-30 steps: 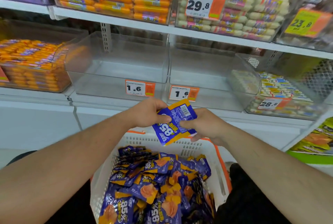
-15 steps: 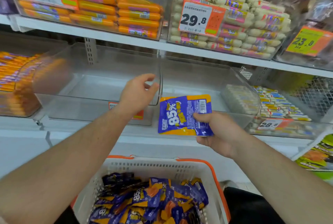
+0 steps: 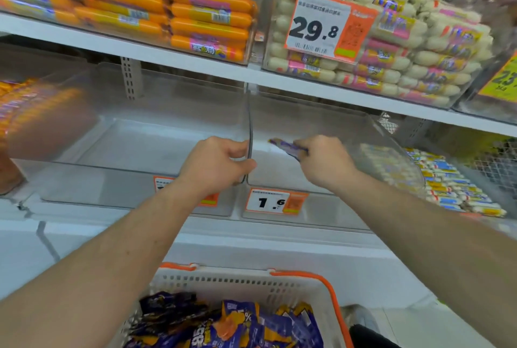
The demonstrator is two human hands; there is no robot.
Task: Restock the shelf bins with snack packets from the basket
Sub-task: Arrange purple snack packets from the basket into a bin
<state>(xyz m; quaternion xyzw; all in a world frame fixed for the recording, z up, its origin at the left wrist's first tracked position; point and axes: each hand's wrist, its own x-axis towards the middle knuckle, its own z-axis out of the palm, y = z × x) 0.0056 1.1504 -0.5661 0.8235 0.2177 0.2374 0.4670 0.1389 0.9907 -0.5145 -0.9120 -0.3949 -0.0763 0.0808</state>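
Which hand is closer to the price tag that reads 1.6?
The right hand. It is above the 1.6 price tag, slightly to its right, holding a blue packet inside the bin. The left hand is further left, gripping the clear divider wall between the bins.

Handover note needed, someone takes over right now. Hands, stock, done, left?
Left hand: grips the side wall of the left clear bin.
Right hand: pinches one blue packet, held inside the right clear bin, the one above the 1.6 tag.
Done: no packets lie in either bin yet, as far as visible.
Left: release this packet, then move the rest from the basket below; many packets remain.
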